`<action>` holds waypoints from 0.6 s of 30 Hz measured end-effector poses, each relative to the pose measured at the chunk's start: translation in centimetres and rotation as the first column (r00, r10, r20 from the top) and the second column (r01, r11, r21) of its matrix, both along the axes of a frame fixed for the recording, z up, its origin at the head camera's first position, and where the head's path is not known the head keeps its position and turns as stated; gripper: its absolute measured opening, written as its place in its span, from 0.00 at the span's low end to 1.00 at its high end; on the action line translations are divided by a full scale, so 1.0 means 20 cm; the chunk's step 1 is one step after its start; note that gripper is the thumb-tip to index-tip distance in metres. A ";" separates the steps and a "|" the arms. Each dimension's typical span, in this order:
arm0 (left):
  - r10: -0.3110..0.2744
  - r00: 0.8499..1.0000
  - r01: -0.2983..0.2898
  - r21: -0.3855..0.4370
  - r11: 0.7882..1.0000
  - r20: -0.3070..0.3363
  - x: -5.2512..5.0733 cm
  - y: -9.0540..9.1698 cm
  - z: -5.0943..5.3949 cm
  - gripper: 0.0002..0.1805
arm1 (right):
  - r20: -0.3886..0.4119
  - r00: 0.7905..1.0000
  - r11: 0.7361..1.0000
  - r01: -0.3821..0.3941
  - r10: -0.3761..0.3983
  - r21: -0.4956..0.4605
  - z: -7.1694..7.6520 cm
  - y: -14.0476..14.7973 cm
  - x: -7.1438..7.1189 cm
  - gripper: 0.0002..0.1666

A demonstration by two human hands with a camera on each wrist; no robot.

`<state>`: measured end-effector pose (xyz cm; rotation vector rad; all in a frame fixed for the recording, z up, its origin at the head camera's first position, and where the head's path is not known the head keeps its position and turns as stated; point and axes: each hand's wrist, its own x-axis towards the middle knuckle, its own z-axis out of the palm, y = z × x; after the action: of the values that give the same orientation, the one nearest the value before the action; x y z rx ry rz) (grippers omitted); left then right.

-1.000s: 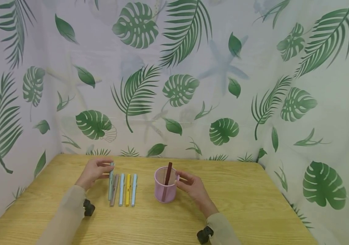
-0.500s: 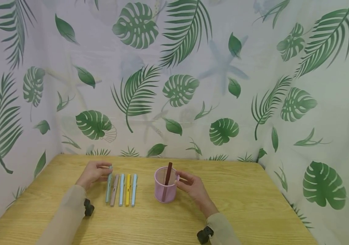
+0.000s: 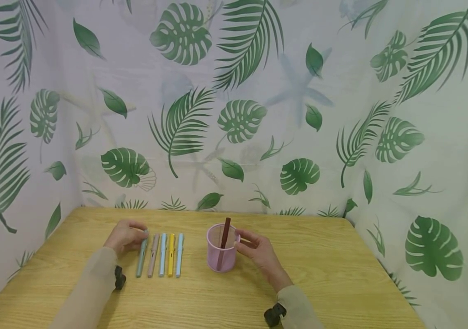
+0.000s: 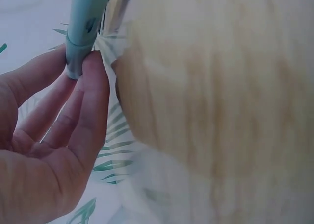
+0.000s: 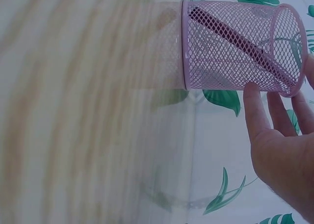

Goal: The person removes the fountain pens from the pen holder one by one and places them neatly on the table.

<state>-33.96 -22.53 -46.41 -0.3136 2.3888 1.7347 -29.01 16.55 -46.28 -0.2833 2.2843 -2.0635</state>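
Observation:
A pale green pen (image 3: 141, 258) lies on the table at the left end of a row of pens. My left hand (image 3: 124, 236) pinches its far end between thumb and fingers, and the left wrist view shows the same grip on the pen (image 4: 86, 25). A pink mesh pen holder (image 3: 215, 261) stands upright to the right of the row. Inside it leans a dark red pen (image 3: 226, 230). My right hand (image 3: 260, 253) holds the holder's right side near the rim with thumb and fingers, seen also on the mesh holder (image 5: 221, 52) in the right wrist view.
Beside the green pen lie a greyish-pink pen (image 3: 153, 260), a light blue pen (image 3: 163, 258), a yellow pen (image 3: 171, 260) and another light blue pen (image 3: 179, 260), roughly parallel. Leaf-patterned cloth (image 3: 250, 183) rises behind and beside the wooden table (image 3: 201, 301).
My left hand has brought the green pen toward me and slightly left, down flat beside the greyish-pink pen, with a small gap between them. The right hand and pen holder have stayed in place.

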 end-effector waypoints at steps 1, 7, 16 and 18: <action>0.003 1.000 -0.003 -0.011 1.000 0.006 0.00 0.00 0.00 0.23 | 0.000 1.000 1.000 0.001 -0.001 0.001 0.00 0.00 0.00 0.27; 0.005 1.000 -0.005 0.001 1.000 0.027 -0.01 0.00 -0.02 0.23 | 0.004 1.000 1.000 0.001 -0.001 -0.001 0.01 -0.01 0.01 0.26; -0.008 1.000 0.008 -0.019 1.000 -0.009 0.00 -0.01 -0.01 0.22 | 0.007 1.000 1.000 0.011 -0.011 0.001 0.01 -0.01 0.01 0.26; -0.010 1.000 0.010 -0.033 0.999 -0.012 0.00 0.00 -0.01 0.21 | 0.009 1.000 1.000 0.013 -0.013 0.003 0.01 -0.01 0.00 0.26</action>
<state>-33.98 -22.60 -46.54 -0.2962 2.4251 1.7001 -28.92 16.41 -46.18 -0.2597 2.2905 -2.0626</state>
